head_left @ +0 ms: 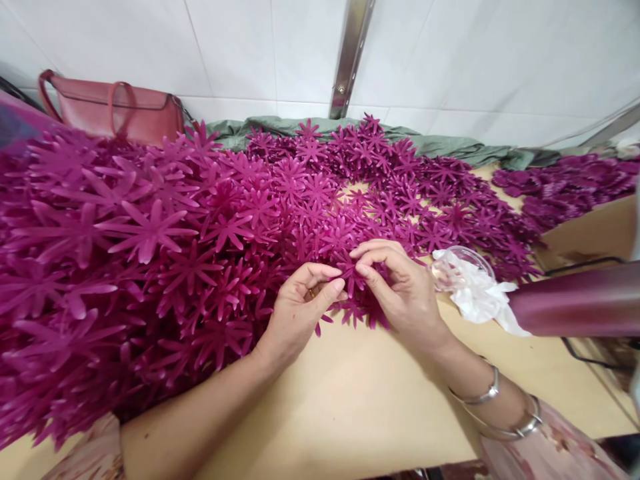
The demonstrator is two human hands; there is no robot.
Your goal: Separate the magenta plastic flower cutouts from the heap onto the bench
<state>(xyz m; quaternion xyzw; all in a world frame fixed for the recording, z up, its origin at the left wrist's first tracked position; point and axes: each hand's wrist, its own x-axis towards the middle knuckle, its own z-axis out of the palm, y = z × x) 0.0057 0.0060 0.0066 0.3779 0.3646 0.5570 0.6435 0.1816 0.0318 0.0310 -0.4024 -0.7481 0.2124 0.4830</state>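
A magenta artificial flower [354, 279] with long narrow petals is between my hands, just above the front edge of the pile. My left hand [305, 300] pinches its left side between thumb and index finger. On the other side, my right hand [403, 283] has thumb and fingertips closed on the flower; the exact grip point is partly hidden by the fingers. More flowers of the same shape form a large pile [215, 233] behind and left of my hands, and a few lie right below them.
Right of my hands stand a clear plastic cup [467, 257] and crumpled white plastic [483, 300], beside a purple roll [580, 300]. Purple pieces [575, 187] lie at the far right. A red handbag [117, 107] and green cloth [450, 148] are along the white wall, behind the wooden table [340, 407].
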